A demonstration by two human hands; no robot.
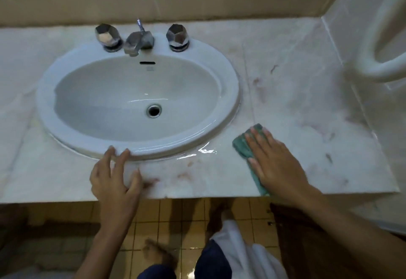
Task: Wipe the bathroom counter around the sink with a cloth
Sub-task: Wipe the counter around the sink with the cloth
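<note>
The right hand (277, 164) lies flat with its fingers spread on a green cloth (243, 144), pressing it down onto the pale marble worktop (307, 107) — it is not pinching the cloth, only covering it with the palm. The cloth shows past the fingertips and along the thumb side of that hand, running back toward the front edge of the worktop under the wrist. Just beyond the thumb side of the right hand is the white oval sink (140, 100), its rim close to the cloth but apart from it; a wet streak (206, 150) shines on the worktop between the two.

The left hand (114, 179) holds nothing. Its fingers are loosely spread, the fingertips touching the near rim of the sink and the palm over the front strip of the worktop. Reddish-brown marks (151, 183) sit on the stone just beside this hand's thumb. Past its fingertips, on the far side of the basin, stand a metal tap (138, 42) and two faceted knobs — one on each side of the spout.
</note>
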